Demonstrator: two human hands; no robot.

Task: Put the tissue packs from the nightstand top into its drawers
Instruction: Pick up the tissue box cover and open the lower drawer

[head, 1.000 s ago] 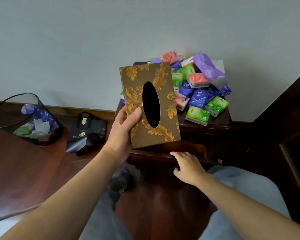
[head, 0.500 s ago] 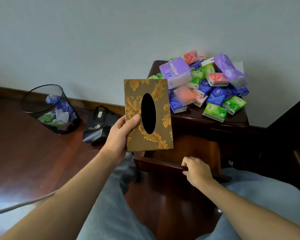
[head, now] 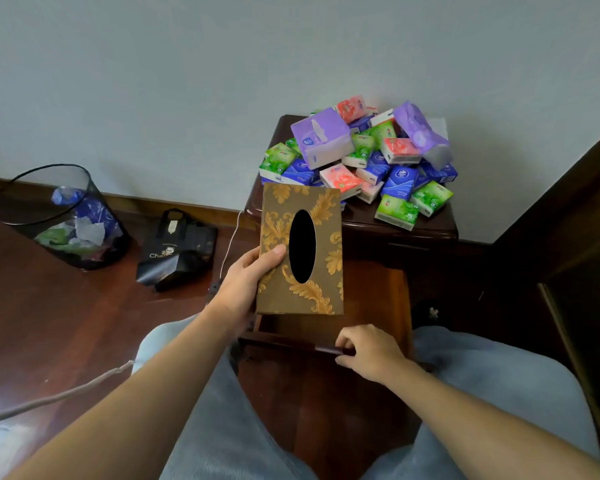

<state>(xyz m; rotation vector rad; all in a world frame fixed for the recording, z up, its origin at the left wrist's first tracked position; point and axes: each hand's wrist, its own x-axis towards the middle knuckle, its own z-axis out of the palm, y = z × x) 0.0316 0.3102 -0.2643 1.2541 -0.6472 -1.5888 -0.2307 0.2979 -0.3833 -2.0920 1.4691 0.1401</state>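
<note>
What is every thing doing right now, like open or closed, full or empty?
Drawer: pulled open.
Tissue box cover: held up.
Left hand: gripping the cover.
Right hand: on drawer front.
Tissue packs: piled on nightstand.
Bin: partly full.

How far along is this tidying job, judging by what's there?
Barely begun. Done: the top drawer is pulled open by the right hand. In hand: the left hand holds a brown-and-gold tissue box. Left: the whole pile of tissue packs sits on the nightstand.

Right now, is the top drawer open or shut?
Open: the drawer front sits pulled out from the nightstand, right hand on its edge.
</note>
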